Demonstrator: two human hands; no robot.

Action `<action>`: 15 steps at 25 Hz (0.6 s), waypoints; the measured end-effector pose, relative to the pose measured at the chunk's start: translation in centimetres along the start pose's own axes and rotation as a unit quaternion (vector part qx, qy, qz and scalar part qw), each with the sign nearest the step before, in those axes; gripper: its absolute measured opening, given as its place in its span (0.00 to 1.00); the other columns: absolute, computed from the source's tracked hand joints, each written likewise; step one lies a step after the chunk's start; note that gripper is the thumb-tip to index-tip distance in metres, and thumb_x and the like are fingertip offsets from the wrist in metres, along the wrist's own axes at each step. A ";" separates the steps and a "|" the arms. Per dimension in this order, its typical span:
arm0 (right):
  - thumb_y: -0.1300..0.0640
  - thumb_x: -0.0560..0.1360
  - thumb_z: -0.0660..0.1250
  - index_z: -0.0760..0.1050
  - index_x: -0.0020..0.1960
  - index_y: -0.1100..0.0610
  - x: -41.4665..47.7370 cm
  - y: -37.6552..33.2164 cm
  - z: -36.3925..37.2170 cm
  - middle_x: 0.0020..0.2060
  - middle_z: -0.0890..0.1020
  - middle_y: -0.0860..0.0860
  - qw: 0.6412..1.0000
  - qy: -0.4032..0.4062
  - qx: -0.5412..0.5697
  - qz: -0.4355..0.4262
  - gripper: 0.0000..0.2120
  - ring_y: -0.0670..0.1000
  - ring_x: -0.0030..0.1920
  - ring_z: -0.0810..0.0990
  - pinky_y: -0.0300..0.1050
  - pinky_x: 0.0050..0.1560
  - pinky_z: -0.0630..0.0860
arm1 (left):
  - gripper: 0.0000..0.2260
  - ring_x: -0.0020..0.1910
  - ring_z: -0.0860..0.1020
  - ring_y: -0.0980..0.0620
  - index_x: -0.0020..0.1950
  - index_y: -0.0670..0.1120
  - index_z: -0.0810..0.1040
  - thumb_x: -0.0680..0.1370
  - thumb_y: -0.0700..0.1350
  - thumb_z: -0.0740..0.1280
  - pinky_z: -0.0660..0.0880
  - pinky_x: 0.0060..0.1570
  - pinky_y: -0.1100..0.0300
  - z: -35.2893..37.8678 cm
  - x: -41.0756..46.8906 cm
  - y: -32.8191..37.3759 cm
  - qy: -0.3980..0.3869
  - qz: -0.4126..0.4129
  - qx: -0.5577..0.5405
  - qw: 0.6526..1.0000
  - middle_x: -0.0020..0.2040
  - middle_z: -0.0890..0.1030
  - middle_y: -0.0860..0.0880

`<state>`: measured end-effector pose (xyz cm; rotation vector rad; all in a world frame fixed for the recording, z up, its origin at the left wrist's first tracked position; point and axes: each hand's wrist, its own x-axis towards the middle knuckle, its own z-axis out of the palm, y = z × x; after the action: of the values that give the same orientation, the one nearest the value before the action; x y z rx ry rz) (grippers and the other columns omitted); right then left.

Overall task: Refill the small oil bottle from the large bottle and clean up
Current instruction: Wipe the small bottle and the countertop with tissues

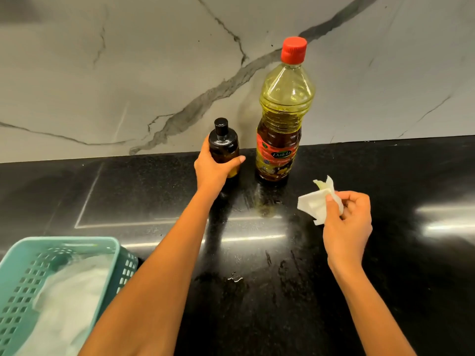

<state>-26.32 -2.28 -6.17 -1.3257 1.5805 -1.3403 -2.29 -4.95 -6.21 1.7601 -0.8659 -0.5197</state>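
The small dark amber oil bottle [223, 145] with a black cap stands upright at the back of the black counter [385, 253]. My left hand [212, 168] is wrapped around its lower body. Just to its right stands the large clear oil bottle [282, 119] with a red cap screwed on and a red label, about half full of yellow oil. Further right and nearer me, my right hand [347, 217] pinches a crumpled white tissue [317, 201] a little above the counter. Oily smears and small droplets [235, 278] shine on the counter between my arms.
A teal plastic basket [23, 265] holding white tissue or cloth sits at the front left corner. A marble backsplash [128, 73] rises directly behind the bottles. A faint rectangular outline marks the counter at the left.
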 end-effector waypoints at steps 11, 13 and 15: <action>0.57 0.81 0.54 0.61 0.68 0.65 -1.2 3.3 1.8 0.69 0.64 0.60 0.876 -0.260 -0.369 -0.169 0.19 0.58 0.70 0.61 0.52 0.63 0.67 | 0.35 0.75 0.47 0.55 0.75 0.47 0.56 0.72 0.61 0.58 0.51 0.72 0.53 -12.1 -25.9 -7.1 -0.025 0.017 0.274 0.961 0.74 0.54 0.55; 0.52 0.82 0.51 0.54 0.73 0.66 -1.0 3.1 2.1 0.73 0.57 0.61 0.858 -0.273 -0.407 -0.154 0.26 0.59 0.74 0.51 0.55 0.71 0.57 | 0.35 0.75 0.46 0.53 0.75 0.46 0.50 0.75 0.65 0.54 0.47 0.73 0.54 -13.1 -28.2 -8.4 -0.054 0.025 0.345 0.937 0.74 0.51 0.55; 0.51 0.82 0.49 0.51 0.73 0.69 -1.0 2.3 3.5 0.74 0.55 0.63 0.843 -0.275 -0.444 -0.130 0.28 0.61 0.74 0.50 0.54 0.74 0.50 | 0.34 0.75 0.44 0.52 0.74 0.46 0.47 0.76 0.65 0.49 0.44 0.73 0.56 -13.4 -28.7 -8.5 -0.054 0.026 0.387 0.920 0.75 0.49 0.54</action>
<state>-23.48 -2.45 -9.41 -2.2817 1.6615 -0.1929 -8.70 26.84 -11.31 2.4246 -1.3087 -0.2415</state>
